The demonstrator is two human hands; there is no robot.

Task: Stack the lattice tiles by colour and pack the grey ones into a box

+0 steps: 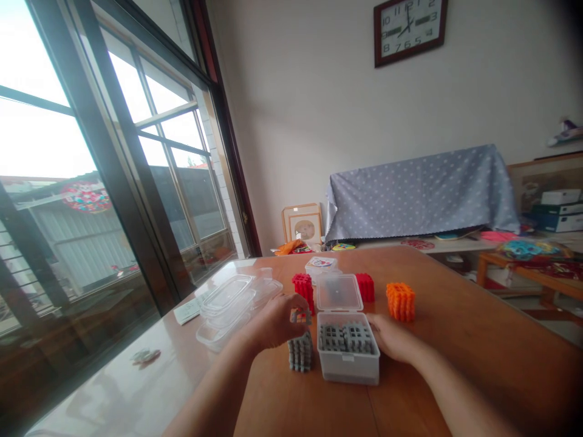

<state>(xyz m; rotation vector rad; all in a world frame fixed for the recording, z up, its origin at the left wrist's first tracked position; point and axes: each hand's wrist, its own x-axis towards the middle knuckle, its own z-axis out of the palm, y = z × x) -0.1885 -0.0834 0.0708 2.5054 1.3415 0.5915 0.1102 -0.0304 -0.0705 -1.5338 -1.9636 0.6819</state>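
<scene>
My left hand (283, 318) has its fingers closed on a grey piece (301, 317), just above a grey stack (299, 354) of interlocking pieces on the table. To the right of that stack stands an open clear plastic box (348, 367) with its lid (339, 292) tipped back. Two blocks of grey pieces (346, 337) lie inside it. My right hand (389, 335) rests against the box's right side; its fingers are partly hidden behind the box, and nothing shows in it.
Red stacks (303, 285) (365, 286) and an orange stack (401, 301) stand behind the box. Clear lids and containers (228, 309) lie to the left, near a paper (187, 311). A small clear box (321, 267) sits farther back.
</scene>
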